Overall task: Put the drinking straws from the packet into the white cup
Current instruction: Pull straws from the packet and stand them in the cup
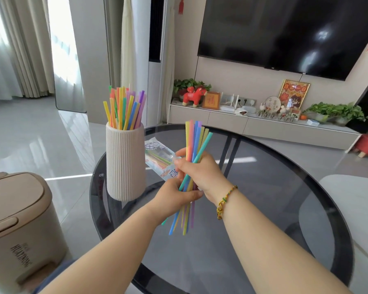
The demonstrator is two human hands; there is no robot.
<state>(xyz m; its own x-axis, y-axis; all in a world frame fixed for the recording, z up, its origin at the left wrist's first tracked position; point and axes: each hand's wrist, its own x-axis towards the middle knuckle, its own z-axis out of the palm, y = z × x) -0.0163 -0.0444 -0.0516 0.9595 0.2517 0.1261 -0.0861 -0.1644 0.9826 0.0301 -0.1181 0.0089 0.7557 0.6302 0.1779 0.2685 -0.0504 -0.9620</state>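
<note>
Straws, thin plastic ones in yellow, pink, blue, teal and purple (192, 143), stand as a loose upright bundle above the middle of the round dark glass table (285, 187), fanning slightly at both ends. The right hand (197, 170), with a braided yellow-and-green bracelet (224, 201) on its wrist, is clamped around the bundle's middle. The left hand (174, 197) sits just below at seven o'clock from it, thumb and fingers pinched on the lower stretch of the same straws, so the two hands touch.

Behind the hands, at ten o'clock, lies the clear printed plastic packet (159, 159); a few coloured straws show through it, though how many I cannot tell. Its near end is hidden by the fingers.

At nine o'clock from the bundle stands the tall ribbed white cup (125, 164), upright near the table's left edge, already holding a dense spray of coloured straws (125, 109) that rise well above its rim.

Open glass stretches from one through six o'clock of the hands, toward the table's far and right rim. Off the table at eight o'clock sits a beige lidded bin (19, 219) on the pale floor.
</note>
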